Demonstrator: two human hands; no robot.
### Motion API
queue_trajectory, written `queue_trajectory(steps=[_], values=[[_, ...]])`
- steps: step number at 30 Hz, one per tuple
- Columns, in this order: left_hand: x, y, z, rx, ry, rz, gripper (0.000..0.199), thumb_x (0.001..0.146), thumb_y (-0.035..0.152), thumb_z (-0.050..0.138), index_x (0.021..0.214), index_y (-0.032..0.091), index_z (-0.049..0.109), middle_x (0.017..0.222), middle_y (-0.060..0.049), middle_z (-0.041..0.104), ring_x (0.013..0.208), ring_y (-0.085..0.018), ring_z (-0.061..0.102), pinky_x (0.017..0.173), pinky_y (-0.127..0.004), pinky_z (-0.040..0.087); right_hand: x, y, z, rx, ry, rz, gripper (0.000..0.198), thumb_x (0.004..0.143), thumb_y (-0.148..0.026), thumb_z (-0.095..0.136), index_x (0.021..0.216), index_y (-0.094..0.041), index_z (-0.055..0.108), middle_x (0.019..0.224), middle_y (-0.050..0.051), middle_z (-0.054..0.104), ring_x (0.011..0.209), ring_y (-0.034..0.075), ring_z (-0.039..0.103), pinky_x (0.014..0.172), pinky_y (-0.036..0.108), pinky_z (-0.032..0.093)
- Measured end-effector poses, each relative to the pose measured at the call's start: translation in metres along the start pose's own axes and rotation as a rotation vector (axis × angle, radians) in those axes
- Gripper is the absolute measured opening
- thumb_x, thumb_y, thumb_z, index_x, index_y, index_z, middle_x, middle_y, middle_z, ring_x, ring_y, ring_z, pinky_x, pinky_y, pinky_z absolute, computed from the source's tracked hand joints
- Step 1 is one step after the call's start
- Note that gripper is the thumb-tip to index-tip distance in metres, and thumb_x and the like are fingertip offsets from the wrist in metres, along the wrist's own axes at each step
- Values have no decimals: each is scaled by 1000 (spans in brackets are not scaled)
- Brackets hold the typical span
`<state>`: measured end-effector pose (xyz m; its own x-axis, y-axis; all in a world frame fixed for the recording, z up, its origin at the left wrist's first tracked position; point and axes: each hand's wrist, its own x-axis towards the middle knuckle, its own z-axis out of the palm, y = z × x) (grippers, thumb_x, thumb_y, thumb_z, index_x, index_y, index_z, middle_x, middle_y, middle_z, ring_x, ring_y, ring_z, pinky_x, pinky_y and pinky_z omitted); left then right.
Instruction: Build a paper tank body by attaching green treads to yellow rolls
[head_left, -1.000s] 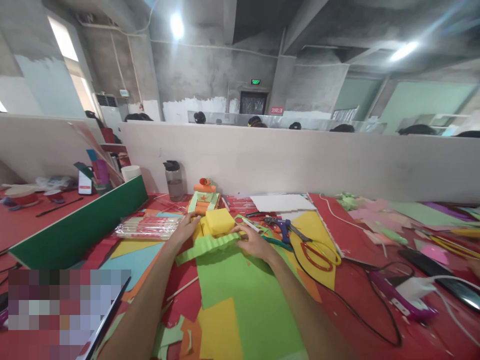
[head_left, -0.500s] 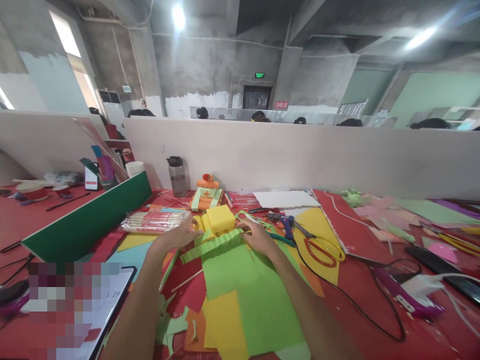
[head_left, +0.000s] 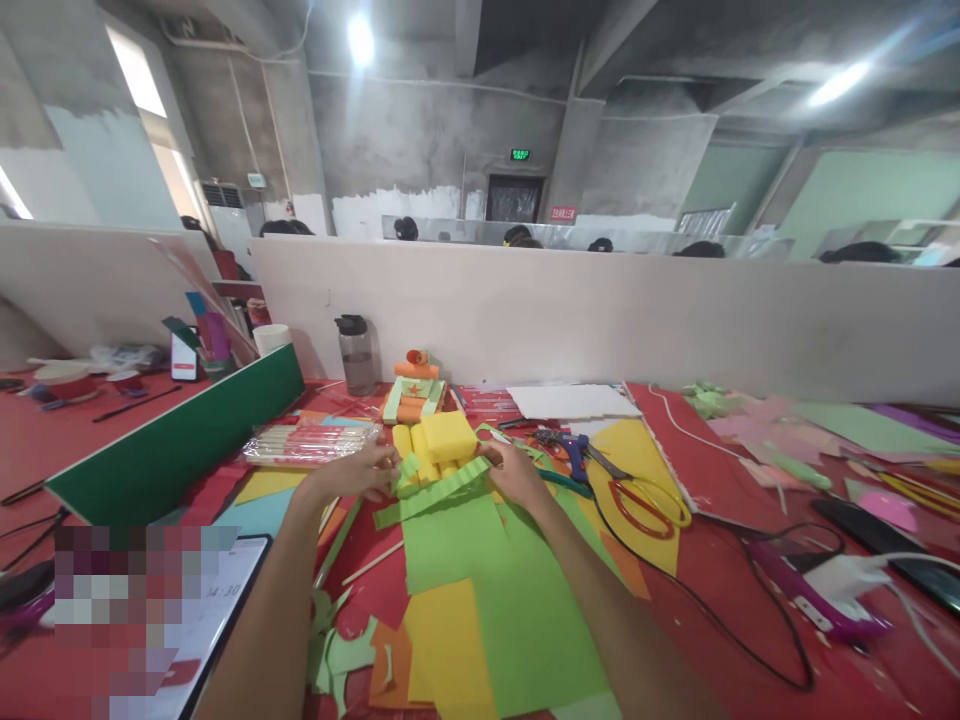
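Observation:
A yellow paper model (head_left: 448, 437), with a block on top of rolled tubes, stands mid-table. Along its near side slants a pleated green paper strip (head_left: 435, 495), its left end loose. My right hand (head_left: 514, 472) pinches the strip's upper right end beside the model. At the model's left end, my left hand (head_left: 367, 472) has its fingers closed on a bit of green pleated paper (head_left: 409, 467); whether this belongs to the same strip is hidden. Green paper sheets (head_left: 487, 560) lie beneath.
Right of my hands lie a glue gun (head_left: 576, 455) with a black cord and scissors (head_left: 649, 500). Behind stand an orange and green paper model (head_left: 414, 390) and a bottle (head_left: 355, 355). A pack of sticks (head_left: 311, 443) and a tablet (head_left: 232, 590) are leftward.
My left hand has drawn back slightly downward, and green paper now shows at its fingertips. The yellow model and the strip's loose end have shifted a little right.

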<state>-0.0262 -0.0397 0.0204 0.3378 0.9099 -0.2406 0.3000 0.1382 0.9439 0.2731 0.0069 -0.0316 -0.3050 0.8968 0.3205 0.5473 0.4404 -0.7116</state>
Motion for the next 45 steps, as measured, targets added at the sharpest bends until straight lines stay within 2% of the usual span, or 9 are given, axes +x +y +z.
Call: queue_trajectory(steps=[5,8,11,17,23,28,32,38,45], values=[[7,-2,2,-30,127,-46,29,68,39,73,79,19,57,81,-3,59,77,-22,64,61,-30,55,2,1,4,-143,85,51,42,62,1,50,92,-22,68,84,3,71,75,21,65,66,28,47],[9,-2,5,-97,155,-74,33,66,40,75,82,20,55,79,-2,59,75,-21,63,64,-32,55,1,0,7,-137,70,32,39,62,0,50,90,-22,66,85,3,71,78,21,65,68,29,47],[10,0,7,-107,140,-34,31,67,42,73,78,20,54,72,1,53,70,-17,57,66,-32,55,2,-1,9,-36,43,19,38,60,0,49,88,-22,64,88,2,70,82,21,65,72,29,48],[10,8,4,-68,252,69,33,69,47,69,75,20,51,73,3,47,71,-13,49,68,-28,53,4,-4,4,307,18,92,20,65,-14,52,85,-19,56,85,1,65,75,19,64,66,29,50],[19,-6,1,-4,219,0,35,68,49,69,73,20,51,64,4,45,61,-12,45,59,-26,48,3,-1,5,90,79,111,14,65,-17,52,79,-20,55,79,0,60,71,18,58,63,29,46],[27,-13,-3,134,198,151,29,67,43,71,67,18,57,58,4,48,54,-11,40,49,-20,34,0,-14,4,5,114,-44,21,65,-14,53,85,-20,57,86,1,61,73,18,54,68,31,44],[28,-10,0,330,146,241,22,65,38,72,69,18,65,59,1,53,56,-13,44,52,-22,34,-4,-33,0,-4,149,-164,32,66,-9,53,95,-21,57,88,1,60,72,17,52,69,29,42],[29,-10,4,313,356,356,17,54,29,80,60,20,66,75,-3,53,77,-20,50,73,-27,43,-11,-50,1,-37,68,-300,30,79,-10,52,104,-24,61,96,3,62,66,15,54,64,28,43],[34,-13,6,433,416,366,17,66,36,72,64,20,65,72,-3,54,74,-20,50,70,-28,42,-6,-60,17,-223,-58,-493,36,87,-11,51,118,-28,60,111,4,65,99,22,60,83,32,46]])
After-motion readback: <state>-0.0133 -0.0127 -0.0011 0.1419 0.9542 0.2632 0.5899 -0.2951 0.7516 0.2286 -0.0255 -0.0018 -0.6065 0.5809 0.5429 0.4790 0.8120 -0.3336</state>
